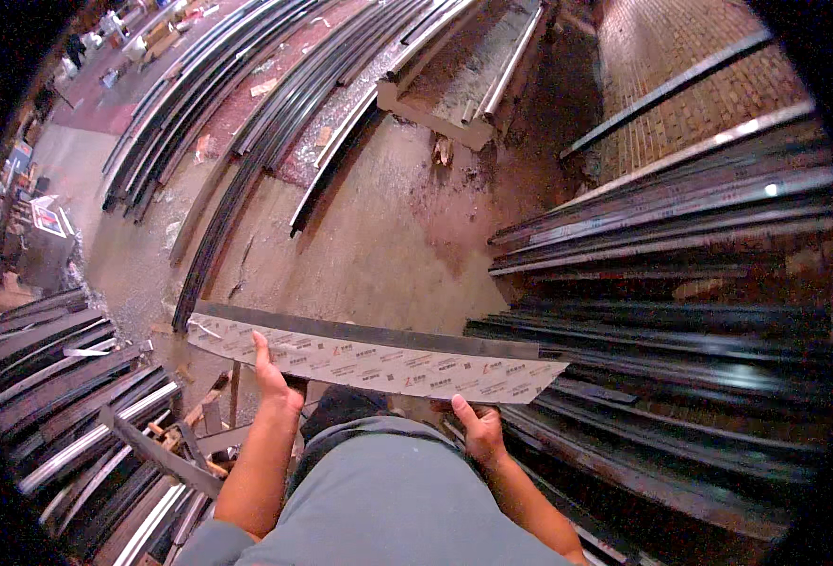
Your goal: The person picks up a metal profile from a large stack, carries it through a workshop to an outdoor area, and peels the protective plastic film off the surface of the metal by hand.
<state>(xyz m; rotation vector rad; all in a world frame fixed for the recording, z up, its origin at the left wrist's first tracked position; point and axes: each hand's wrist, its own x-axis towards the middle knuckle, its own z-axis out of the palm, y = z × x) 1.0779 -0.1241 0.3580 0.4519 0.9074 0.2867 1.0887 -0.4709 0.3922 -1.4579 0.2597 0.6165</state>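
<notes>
Across the front of my body I hold a long flat strip [388, 366], covered in pale film with repeated print; its right end is cut at a slant. My left hand [277, 377] grips its near edge left of the middle, thumb laid on the printed face and fingers hidden underneath. Farther right, my right hand [478, 426] pinches the same near edge, its thumb on top. Along the strip's far side runs a plain dark grey band [369, 332]; I cannot tell whether it is part of the same piece.
Long dark profiles [294, 123] lie in bundles on the floor ahead. Stacked dark bars [661, 377] fill the right side, near the strip's right end. More profiles [58, 368] are piled at left, beside a wooden-and-metal frame [176, 448]. A brick wall [690, 85] stands at far right.
</notes>
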